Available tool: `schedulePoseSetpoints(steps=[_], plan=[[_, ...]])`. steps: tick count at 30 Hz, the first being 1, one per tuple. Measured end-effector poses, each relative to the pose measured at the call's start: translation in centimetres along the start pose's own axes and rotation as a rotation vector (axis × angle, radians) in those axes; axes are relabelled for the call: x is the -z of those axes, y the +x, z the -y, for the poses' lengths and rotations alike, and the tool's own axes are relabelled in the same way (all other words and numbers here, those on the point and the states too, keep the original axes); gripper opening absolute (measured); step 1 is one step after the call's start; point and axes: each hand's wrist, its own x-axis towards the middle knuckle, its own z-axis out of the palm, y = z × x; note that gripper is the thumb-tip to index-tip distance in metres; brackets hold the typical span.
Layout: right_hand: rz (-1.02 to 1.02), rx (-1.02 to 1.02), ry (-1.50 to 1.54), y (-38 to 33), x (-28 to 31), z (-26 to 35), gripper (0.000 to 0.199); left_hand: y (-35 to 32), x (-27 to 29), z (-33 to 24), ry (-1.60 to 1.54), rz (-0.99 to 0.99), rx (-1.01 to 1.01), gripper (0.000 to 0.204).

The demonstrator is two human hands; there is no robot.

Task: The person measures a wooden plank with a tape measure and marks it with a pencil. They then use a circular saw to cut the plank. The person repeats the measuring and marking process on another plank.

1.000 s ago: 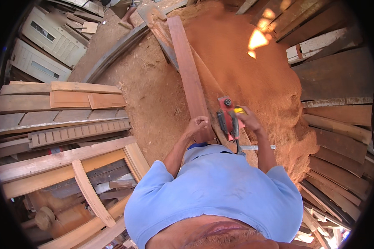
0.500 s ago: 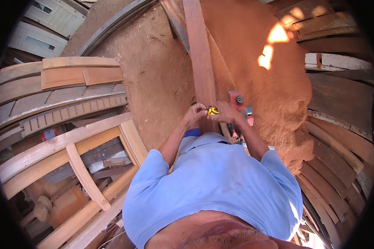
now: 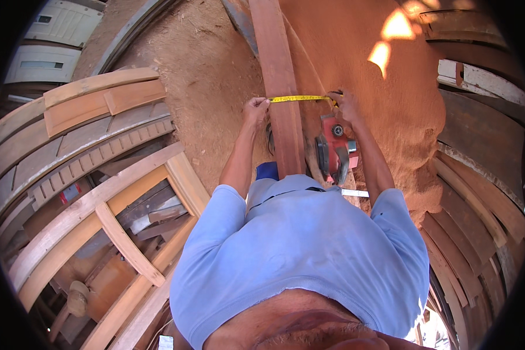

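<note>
A yellow tape measure [image 3: 300, 98] is drawn out across the width of a long reddish-brown wooden plank [image 3: 279, 70]. My left hand [image 3: 255, 109] pinches the free end of the blade at the plank's left edge. Beyond the right edge, my right hand [image 3: 345, 106] is closed around the tape's case, which the fingers mostly cover. Just below that hand, to the right of the plank, rests a red power planer [image 3: 335, 146] with a dark knob and handle.
Reddish sawdust [image 3: 361, 70] lies heaped right of the plank. Stacked boards [image 3: 484, 134] line the right side. At left are a wooden frame [image 3: 131, 245], panels [image 3: 105, 105] and white doors [image 3: 44, 63]. A mallet-like wooden piece [image 3: 77, 298] lies lower left.
Both hands have moved forward along the plank and apart. The tape blade, not visible before, is now stretched between them across the wood. The planer is more fully uncovered.
</note>
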Motion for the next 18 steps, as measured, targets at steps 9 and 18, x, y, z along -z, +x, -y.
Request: schedulePoseSetpoints(steps=[9, 18], plan=[[-0.004, 0.006, 0.040, 0.6, -0.1, -0.5, 0.055, 0.5, 0.9, 1.0, -0.037, 0.051, 0.003, 0.012], [0.044, -0.020, -0.005, 0.6, 0.5, -0.3, 0.053, 0.8, 1.1, 0.9, 0.027, 0.036, 0.024, 0.014]])
